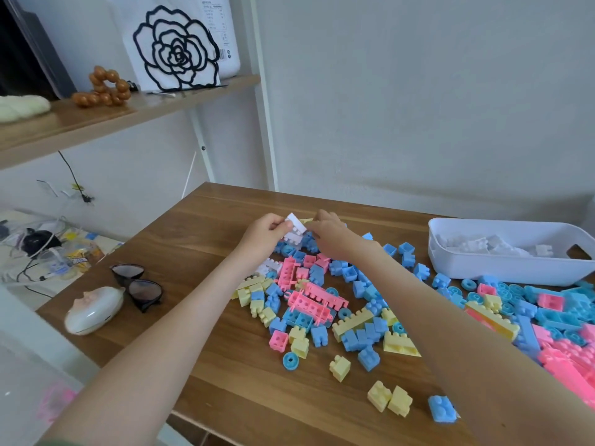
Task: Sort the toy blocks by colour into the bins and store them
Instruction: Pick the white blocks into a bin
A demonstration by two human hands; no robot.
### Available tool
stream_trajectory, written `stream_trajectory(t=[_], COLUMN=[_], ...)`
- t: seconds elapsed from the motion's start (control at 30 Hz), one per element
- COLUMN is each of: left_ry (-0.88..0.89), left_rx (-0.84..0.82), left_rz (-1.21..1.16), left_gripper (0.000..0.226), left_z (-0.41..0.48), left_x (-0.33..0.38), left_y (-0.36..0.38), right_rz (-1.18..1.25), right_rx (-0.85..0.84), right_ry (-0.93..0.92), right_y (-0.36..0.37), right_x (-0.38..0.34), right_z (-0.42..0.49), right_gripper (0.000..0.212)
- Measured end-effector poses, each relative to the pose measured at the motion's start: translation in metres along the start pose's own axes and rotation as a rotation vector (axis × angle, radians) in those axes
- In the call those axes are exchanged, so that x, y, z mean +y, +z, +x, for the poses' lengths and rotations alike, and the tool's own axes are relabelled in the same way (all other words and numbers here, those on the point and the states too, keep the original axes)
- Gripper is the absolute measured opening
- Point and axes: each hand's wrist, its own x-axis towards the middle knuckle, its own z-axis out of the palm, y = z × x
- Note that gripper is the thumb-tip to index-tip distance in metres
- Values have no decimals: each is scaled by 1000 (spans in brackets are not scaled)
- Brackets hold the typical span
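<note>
Head view: stuck-together white blocks (pixel 294 228) are hanging over the far edge of the pile (pixel 322 304), the left hand (pixel 267 231) gripping them. The right hand (pixel 330 235) is touching their other end (its grip is hidden), likely pulling them apart for the white bin (pixel 502 268).

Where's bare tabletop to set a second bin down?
Bare wood lies between the sunglasses and the block pile, running to the near edge, and along the far edge left of the white bin. Middle and right are crowded.

Left hand (pixel 264 233) — pinching white blocks (pixel 294 231).
</note>
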Motion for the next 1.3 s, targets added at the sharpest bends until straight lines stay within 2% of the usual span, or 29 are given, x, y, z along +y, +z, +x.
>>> stream_trajectory(t=[0.1, 0.3, 0.5, 0.77, 0.97, 1.1, 1.17, 1.3], left_ry=[-48, -111, -124, -98, -13, 61, 126, 248], left_rx=[36, 92, 41, 16, -11, -83, -133, -206], left_rz=[-22, -90, -53, -54, -92, -108, -103, -48], left_gripper=[25, 28, 33, 26, 18, 13, 16, 9], left_z=[-6, -21, -32, -30, -22, -16, -15, -15], left_x=[-5, -9, -11, 8, 40, 67, 87, 125], left_y=[-8, -22, -30, -11, 32, 76, 97, 135], right_rz=[-7, -104, -164, -57, -46, 16, 19, 79], right_rx=[-16, 15, 20, 126, 300, 430, 467, 516], right_ry=[0, -59, -74, 0, 76, 201, 250, 402], right_y=[8, 14, 12, -16, -54, -91, -104, -117], right_x=[-8, -19, -26, -7, 37, 87, 117, 162], right_z=[0, -2, -7, -32, -65, -109, -132, -172], right_gripper=[33, 31, 24, 22, 30, 24, 26, 24])
